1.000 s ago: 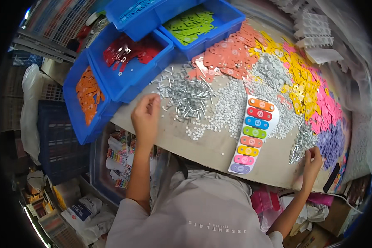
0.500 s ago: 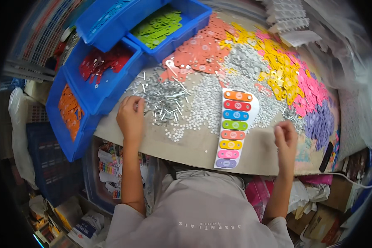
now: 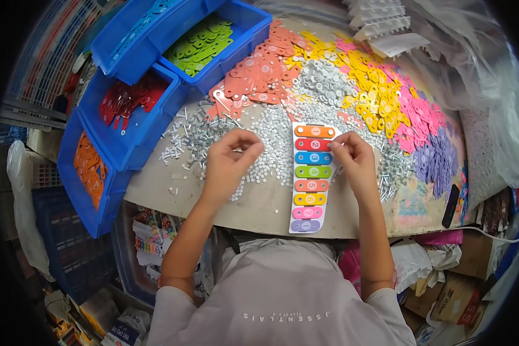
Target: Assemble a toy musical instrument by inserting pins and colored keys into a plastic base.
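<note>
Centrally, a white card (image 3: pixel 312 179) w/ 8 coloured strips lies nr the table's (image 3: pixel 242 212) front edge. R. hand (image 3: pixel 357 162): fingers bent, tips at the red strip's (image 3: pixel 312 145) right end; grip can't be told. L. hand (image 3: pixel 228 161): thumb & index slightly apart, nr silver pins (image 3: pixel 181 138); contents unclear. Farther L.: blue bins (image 3: pixel 160 122).
</note>
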{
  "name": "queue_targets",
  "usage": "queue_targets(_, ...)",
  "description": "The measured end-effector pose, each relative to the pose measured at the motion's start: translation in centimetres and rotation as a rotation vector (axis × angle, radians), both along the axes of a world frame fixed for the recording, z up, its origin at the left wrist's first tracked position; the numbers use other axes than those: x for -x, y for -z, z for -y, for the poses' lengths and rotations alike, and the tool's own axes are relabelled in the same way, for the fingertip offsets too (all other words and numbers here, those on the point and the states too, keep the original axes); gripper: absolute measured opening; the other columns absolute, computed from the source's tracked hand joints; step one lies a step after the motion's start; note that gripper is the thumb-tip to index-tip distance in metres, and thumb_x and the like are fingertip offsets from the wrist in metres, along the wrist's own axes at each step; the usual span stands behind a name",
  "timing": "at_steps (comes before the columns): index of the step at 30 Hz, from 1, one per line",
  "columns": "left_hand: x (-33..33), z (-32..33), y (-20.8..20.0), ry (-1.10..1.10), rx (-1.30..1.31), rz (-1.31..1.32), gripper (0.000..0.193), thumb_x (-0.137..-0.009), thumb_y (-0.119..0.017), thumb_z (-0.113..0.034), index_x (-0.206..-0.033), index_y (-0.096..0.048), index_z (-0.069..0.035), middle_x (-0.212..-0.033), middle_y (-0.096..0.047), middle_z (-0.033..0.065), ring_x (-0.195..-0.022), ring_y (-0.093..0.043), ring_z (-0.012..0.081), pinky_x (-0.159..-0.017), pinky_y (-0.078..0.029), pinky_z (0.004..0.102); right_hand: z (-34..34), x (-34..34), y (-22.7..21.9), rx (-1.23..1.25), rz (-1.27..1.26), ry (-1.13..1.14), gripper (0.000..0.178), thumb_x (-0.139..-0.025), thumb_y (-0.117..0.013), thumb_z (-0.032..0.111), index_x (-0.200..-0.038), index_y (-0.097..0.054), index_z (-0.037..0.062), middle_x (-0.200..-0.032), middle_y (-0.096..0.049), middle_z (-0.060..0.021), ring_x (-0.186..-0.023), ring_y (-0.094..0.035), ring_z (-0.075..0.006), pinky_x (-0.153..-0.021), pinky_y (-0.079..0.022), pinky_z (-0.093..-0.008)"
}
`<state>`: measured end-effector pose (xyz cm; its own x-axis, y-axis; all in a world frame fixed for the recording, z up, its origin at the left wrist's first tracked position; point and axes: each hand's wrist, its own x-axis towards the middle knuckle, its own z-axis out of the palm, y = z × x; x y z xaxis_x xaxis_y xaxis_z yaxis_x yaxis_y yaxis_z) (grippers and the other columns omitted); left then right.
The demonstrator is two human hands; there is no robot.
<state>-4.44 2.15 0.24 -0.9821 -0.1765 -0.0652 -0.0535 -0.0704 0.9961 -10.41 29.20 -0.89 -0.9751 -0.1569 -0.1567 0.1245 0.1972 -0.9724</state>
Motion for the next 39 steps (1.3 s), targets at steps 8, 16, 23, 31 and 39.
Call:
queue_targets(8, 3.7, -2.9, 2.2, 0.357, -0.294, 0.242, 0.019, -0.096, -0.071, -0.011, -0.109, -0.072, 0.003, -0.088, -0.074, 0.0068, -0.070, -0.064, 0.0064, -0.054, -0.047, 0.0191, 0.8, 0.0, -2.4, -0.344, -0.003, 0.065, 0.032, -0.093, -0.076, 0.022, -0.114, -0.063, 0.0039, -0.055, -0.047, 0.0077, -0.051, -0.040, -0.0006, -0.047, -0.024, -0.0241)
queue_targets(16, 5.0, -3.6, 2.2, 0.373, -0.157, 0.290, 0.022, -0.095, -0.073, -0.013, -0.110, -0.066, 0.001, -0.082, -0.071, 0.0037, -0.067, -0.061, 0.0059, -0.052, -0.043, 0.0187, -1.0, 1.7, -1.6, -0.425, 0.097, -0.113, 0.056, -0.089, -0.080, 0.035, -0.127, -0.061, -0.0016, -0.067, -0.062, -0.0042, -0.058, -0.055, -0.0079, -0.051, -0.041, -0.0273)
queue_targets(23, 6.6, -3.9, 3.1, 0.482, -0.042, 0.384, 0.036, -0.092, -0.078, -0.026, -0.108, -0.057, -0.001, -0.079, -0.066, 0.0042, -0.066, -0.055, 0.0050, -0.054, -0.038, 0.0211, -1.3, 3.5, -2.1, -0.575, 0.087, -0.298, 0.047, -0.092, -0.077, 0.037, -0.122, -0.060, 0.0048, -0.069, -0.061, -0.0023, -0.059, -0.053, -0.0077, -0.051, -0.039, -0.0265)
queue_targets(31, 8.0, -3.6, 4.4, 0.560, 0.254, 0.211, 0.038, -0.088, -0.081, -0.033, -0.094, -0.057, -0.005, -0.074, -0.056, -0.0018, -0.065, -0.051, 0.0058, -0.054, -0.039, 0.0235, -2.4, 5.3, -1.5, -0.594, 0.099, -0.437, 0.042, -0.093, -0.076, 0.037, -0.110, -0.057, 0.0038, -0.074, -0.063, -0.0043, -0.066, -0.059, -0.0097, -0.056, -0.044, -0.0269)
queue_targets(39, 8.4, -3.8, 5.2, 0.517, 0.225, 0.220, 0.039, -0.079, -0.081, -0.029, -0.094, -0.062, 0.001, -0.082, -0.067, 0.0127, -0.077, -0.066, 0.0226, -0.067, -0.051, 0.0365, -1.8, 5.8, -1.9, -0.591, 0.128, -0.495, 0.037, -0.095, -0.075, 0.034, -0.105, -0.057, 0.0028, -0.075, -0.063, -0.0044, -0.067, -0.059, -0.0094, -0.056, -0.044, -0.0271)
